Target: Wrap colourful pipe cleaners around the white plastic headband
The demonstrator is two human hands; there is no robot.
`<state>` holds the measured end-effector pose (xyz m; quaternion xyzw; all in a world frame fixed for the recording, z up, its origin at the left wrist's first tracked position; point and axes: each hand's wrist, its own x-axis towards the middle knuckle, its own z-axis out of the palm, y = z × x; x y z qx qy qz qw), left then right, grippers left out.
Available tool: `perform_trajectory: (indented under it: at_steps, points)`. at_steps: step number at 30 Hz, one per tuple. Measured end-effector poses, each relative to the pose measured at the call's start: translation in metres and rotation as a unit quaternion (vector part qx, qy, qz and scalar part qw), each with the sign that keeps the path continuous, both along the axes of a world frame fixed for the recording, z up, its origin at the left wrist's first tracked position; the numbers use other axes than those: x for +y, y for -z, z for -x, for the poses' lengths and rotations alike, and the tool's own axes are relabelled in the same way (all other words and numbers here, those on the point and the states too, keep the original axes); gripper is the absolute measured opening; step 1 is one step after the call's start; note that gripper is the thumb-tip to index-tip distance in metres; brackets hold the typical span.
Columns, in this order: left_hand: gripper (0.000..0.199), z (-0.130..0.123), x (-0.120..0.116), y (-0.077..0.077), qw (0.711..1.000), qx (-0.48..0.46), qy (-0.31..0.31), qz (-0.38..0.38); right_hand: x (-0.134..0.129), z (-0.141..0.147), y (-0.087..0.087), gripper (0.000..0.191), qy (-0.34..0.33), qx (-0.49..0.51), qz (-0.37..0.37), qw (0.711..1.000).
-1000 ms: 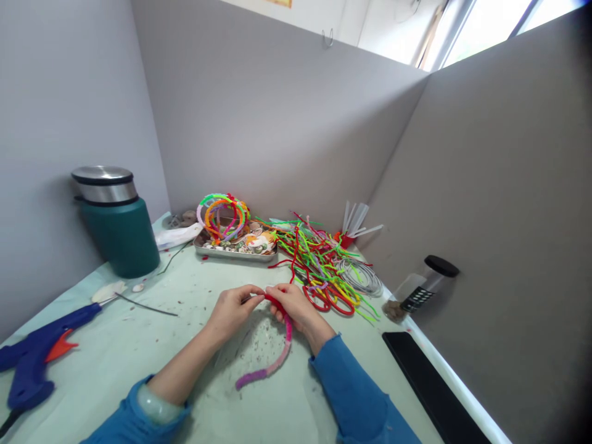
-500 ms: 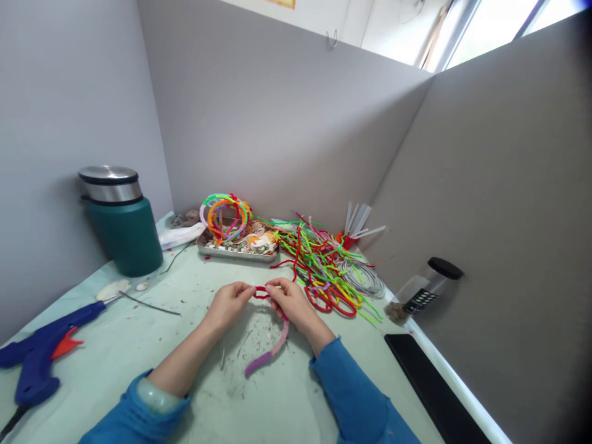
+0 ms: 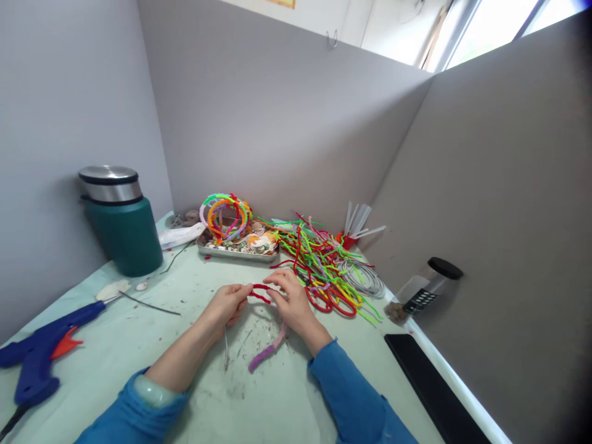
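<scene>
Between my hands is a small loop of red pipe cleaner (image 3: pixel 260 287). My left hand (image 3: pixel 227 305) pinches its left end, and a thin pale wire (image 3: pixel 226 350) hangs down below that hand. At the loop's right side, the fingers of my right hand (image 3: pixel 292 303) are closed on the red pipe cleaner, with the upper fingers a little raised. From under my right hand a pink and purple fuzzy strip (image 3: pixel 263 357) curves down to the left over the table. Its upper end is hidden by the hand.
A blue glue gun (image 3: pixel 50 348) and a green bottle (image 3: pixel 124 234) stand left. Behind are a metal tray (image 3: pixel 238 254) of small pieces with colourful rings (image 3: pixel 226 216), and tangled pipe cleaners (image 3: pixel 319 259). A lidded jar (image 3: pixel 423 293) and black slab (image 3: pixel 430 385) are right.
The red loop shows wider and more open between my hands. My right hand's upper fingers have lifted, my left hand has turned slightly, and the purple end has shifted slightly right.
</scene>
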<state>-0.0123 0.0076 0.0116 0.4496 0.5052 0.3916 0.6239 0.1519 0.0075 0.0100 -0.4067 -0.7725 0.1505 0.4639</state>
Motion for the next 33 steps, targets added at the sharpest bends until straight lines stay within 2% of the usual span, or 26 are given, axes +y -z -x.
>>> perform_trajectory:
  at_steps: [4, 9, 16, 19, 22, 26, 29, 33]
  points:
    - [0.039, 0.000, 0.000, -0.001, 1.000, -0.028, 0.010, 0.002, -0.004, 0.001, -0.002, 0.023, -0.031, -0.083, -0.047, 0.995]
    - [0.032, 0.003, 0.002, -0.001, 0.998, -0.043, 0.030, 0.025, -0.008, 0.001, -0.001, 0.030, -0.027, -0.170, -0.082, 0.982]
    - [0.030, -0.001, -0.001, 0.002, 0.999, -0.019, 0.039, -0.006, -0.011, 0.003, -0.004, 0.022, -0.048, -0.212, -0.137, 0.967]
    - [0.031, -0.003, -0.003, 0.003, 0.999, 0.009, 0.048, -0.019, -0.010, 0.004, -0.003, 0.021, -0.060, -0.193, -0.131, 0.971]
    - [0.031, -0.004, -0.004, 0.003, 0.997, 0.056, 0.048, -0.037, -0.008, 0.004, -0.004, 0.020, -0.050, -0.125, -0.086, 0.987]
    - [0.034, -0.006, -0.005, 0.001, 0.991, 0.096, 0.073, -0.057, -0.007, 0.004, -0.010, 0.014, -0.041, -0.010, 0.025, 0.999]
    - [0.036, -0.008, -0.007, 0.002, 0.985, 0.107, 0.116, -0.070, -0.005, 0.003, -0.012, 0.011, -0.045, 0.072, 0.113, 0.990]
    - [0.036, -0.009, -0.009, 0.003, 0.978, 0.108, 0.146, -0.100, 0.002, 0.002, -0.006, 0.012, -0.043, 0.145, 0.222, 0.963]
